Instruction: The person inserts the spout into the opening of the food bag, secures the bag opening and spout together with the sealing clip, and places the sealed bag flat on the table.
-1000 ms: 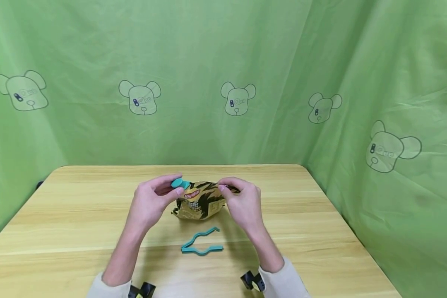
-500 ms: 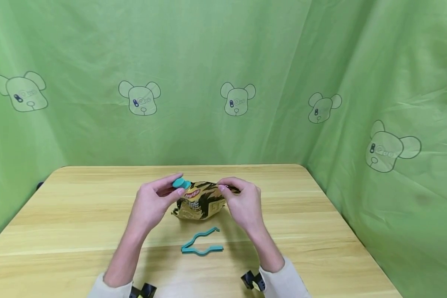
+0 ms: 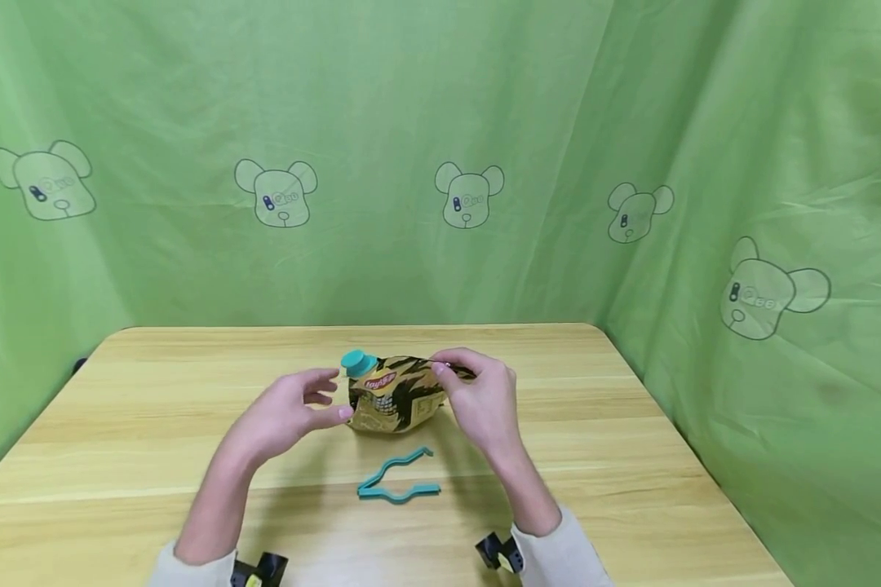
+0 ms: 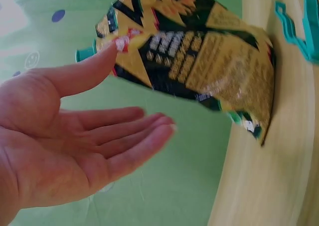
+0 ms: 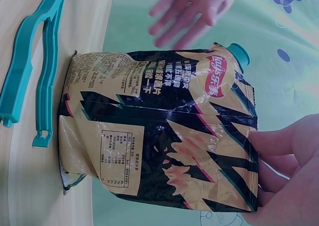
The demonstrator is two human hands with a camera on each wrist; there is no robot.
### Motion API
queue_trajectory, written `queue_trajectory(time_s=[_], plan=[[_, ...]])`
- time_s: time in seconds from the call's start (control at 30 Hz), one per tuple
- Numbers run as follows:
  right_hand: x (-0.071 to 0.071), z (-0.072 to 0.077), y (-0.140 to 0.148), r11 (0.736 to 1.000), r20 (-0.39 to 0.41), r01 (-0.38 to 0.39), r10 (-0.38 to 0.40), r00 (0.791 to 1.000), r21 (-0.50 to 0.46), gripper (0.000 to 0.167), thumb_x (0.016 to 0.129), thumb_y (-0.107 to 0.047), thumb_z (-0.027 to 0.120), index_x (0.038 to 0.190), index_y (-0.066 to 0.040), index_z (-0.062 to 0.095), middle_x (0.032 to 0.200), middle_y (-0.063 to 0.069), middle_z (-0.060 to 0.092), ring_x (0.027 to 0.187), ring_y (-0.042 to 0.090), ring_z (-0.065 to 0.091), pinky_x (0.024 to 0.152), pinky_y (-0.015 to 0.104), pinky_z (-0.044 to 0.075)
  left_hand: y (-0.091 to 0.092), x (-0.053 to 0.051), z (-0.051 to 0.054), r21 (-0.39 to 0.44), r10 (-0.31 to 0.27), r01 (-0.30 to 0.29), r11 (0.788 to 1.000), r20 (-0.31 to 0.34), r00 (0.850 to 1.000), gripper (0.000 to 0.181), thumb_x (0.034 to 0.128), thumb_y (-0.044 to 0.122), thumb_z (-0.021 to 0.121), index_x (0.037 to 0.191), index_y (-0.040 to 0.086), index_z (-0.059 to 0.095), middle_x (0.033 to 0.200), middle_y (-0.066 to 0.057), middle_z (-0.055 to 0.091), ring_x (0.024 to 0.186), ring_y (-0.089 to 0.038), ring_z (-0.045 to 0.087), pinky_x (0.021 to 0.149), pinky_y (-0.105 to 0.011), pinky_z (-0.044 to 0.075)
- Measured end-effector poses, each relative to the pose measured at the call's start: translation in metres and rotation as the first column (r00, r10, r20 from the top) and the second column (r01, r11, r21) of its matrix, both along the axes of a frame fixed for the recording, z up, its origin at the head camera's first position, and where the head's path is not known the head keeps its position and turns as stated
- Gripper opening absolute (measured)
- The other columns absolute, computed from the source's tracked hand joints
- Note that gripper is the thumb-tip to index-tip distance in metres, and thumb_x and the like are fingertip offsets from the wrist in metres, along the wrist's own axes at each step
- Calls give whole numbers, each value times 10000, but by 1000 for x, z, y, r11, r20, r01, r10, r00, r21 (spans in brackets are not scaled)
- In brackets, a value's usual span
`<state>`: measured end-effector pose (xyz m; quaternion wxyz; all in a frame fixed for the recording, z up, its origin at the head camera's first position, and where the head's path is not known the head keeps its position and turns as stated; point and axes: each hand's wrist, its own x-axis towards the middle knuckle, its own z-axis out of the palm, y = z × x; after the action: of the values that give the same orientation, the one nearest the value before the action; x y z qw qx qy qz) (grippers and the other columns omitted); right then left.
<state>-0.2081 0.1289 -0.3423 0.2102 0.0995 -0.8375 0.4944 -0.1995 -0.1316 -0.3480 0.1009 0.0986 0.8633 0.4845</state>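
Note:
A gold and black chip bag [image 3: 400,405] stands on the table, its top edge upward. My right hand [image 3: 483,399] pinches the right end of that top edge, as the right wrist view [image 5: 286,168] shows. A teal round spout [image 3: 356,363] sits at the bag's upper left corner. Beside the bag's left side is my left hand [image 3: 286,414], fingers spread and nothing held; in the left wrist view its palm [image 4: 65,151] faces up. A teal hinged bag clip [image 3: 422,490] lies spread apart on the table in front of the bag.
The wooden table [image 3: 154,408] has its far edge behind the bag. A green curtain [image 3: 382,261] with printed bear heads hangs behind and along the sides. Each wrist bears a small black camera [image 3: 501,554].
My left hand has let go of the teal spout and drawn away down and to the left. The right hand keeps its pinch; the bag and clip stay in place.

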Motion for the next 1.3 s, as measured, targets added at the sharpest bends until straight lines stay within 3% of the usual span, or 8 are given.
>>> queue_trajectory(time_s=[0.23,0.43,0.6,0.77,0.9,1.03,1.17,1.3], plan=[[0,0,0,1000,-21,6,-6,1000,-2,89,898,-112,762,972,-134,806,985,4,791,1015,207,738,992,444,543,-3,0,-13,-157,-60,68,985,55,997,599,924,363,735,1363,-19,595,1210,-148,695,1100,-295,666,954,-510,543],[-1,0,0,1000,-6,10,-10,1000,1,83,911,-143,758,980,-144,804,995,-9,789,1039,192,729,1016,431,530,20,-2,-27,-203,-69,74,976,34,997,454,869,240,795,1236,0,675,996,-49,727,913,-183,673,829,-410,581],[-1,0,0,1000,-11,9,-9,1000,2,84,901,-132,768,976,-139,805,996,3,790,1031,202,733,1002,433,539,36,-5,-44,-117,-121,125,985,46,992,457,802,127,835,1213,0,680,1020,-86,736,921,-195,680,869,-419,576],[-2,-1,0,1000,-10,4,-4,1000,2,84,899,-126,770,973,-140,806,994,2,790,1025,196,734,993,423,544,37,-8,-57,-9,-149,152,988,154,977,530,745,24,845,1243,10,667,1061,-121,711,940,-208,663,878,-412,577],[-2,-1,1,1000,5,1,-1,1000,1,81,908,-137,763,977,-140,805,998,-10,788,1031,181,730,1005,407,537,37,-10,-66,48,-197,191,980,199,960,504,715,-41,835,1190,5,672,1066,-132,683,967,-239,634,858,-381,574],[-2,-1,2,1000,10,2,-2,1000,-1,79,908,-140,764,975,-141,805,994,-12,789,1023,178,732,1000,405,540,38,-11,-70,91,-265,252,963,178,948,368,706,-102,782,1051,-1,702,1002,-157,690,924,-252,627,798,-351,565],[-1,0,2,1000,5,-2,2,1000,2,80,907,-137,765,976,-134,805,987,-6,789,1012,180,735,991,404,544,39,-10,-73,80,-287,276,958,183,940,276,697,-112,770,938,24,769,881,-126,717,771,-179,606,704,-300,518],[-2,1,1,1000,1,-6,6,1000,3,82,903,-135,769,977,-131,805,988,-3,790,1012,184,736,990,407,545,41,-8,-75,34,-258,256,966,201,945,293,675,-94,811,913,76,795,812,-79,671,721,-146,543,662,-278,456]])
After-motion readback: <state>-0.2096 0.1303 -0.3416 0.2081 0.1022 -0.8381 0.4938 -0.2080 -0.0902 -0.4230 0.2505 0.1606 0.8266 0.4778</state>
